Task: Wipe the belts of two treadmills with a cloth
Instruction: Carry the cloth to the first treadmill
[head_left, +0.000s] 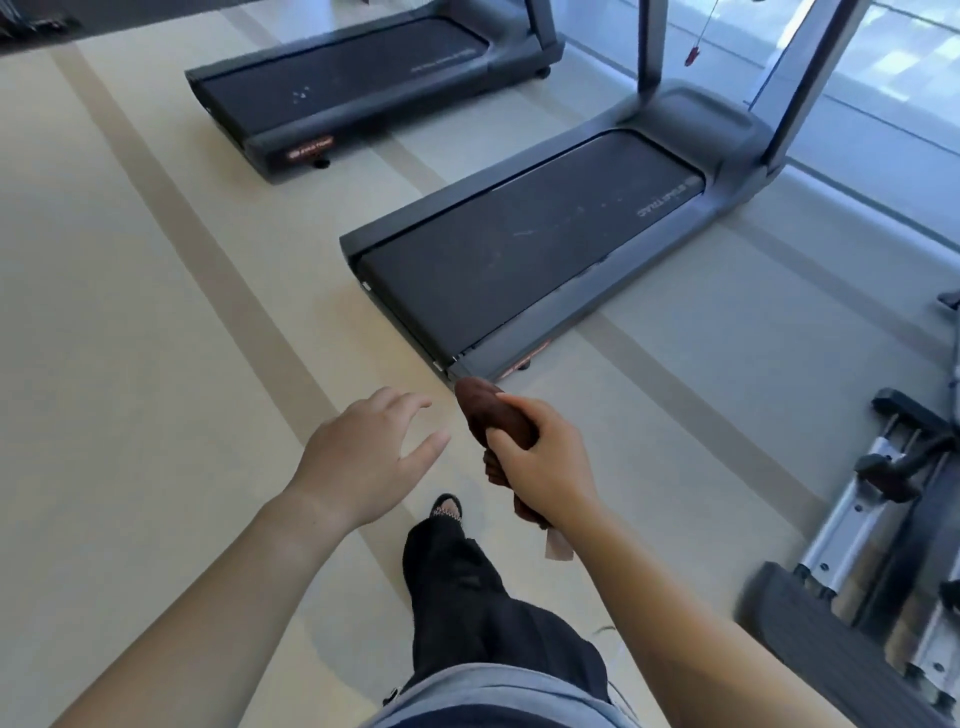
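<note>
**Cloth in the right hand, short of the nearer treadmill**

The dark brown cloth (493, 418) is bunched into a roll and gripped by the right hand (540, 467), fingers and thumb curled round its middle. One rounded end sticks out past the fingers. The other end trails below the wrist, where a pale tag (558, 545) hangs from it. In this view the front end of the cloth lines up with the rear corner of the nearer treadmill (737, 156); whether it touches that corner cannot be told. It is not on either belt.

The left hand (363, 457) is stretched forward beside it, palm down, fingers spread and relaxed, holding nothing.

The nearer belt (519, 249) is dark and carries pale scuffs and specks along its length, with a printed logo near the front end. The farther treadmill (519, 57) stands well apart at upper left, parallel to the first, and the farther belt (343, 67) shows a few white specks. A red safety clip (692, 54) hangs on a cord by the nearer treadmill's uprights.

Below the hands, a leg in black trousers (467, 597) steps forward, the foot in an open sandal (447, 512), on a pale floor (130, 312) crossed by darker stripes. Another exercise machine with metal rails (878, 519) sits at the right edge.
</note>
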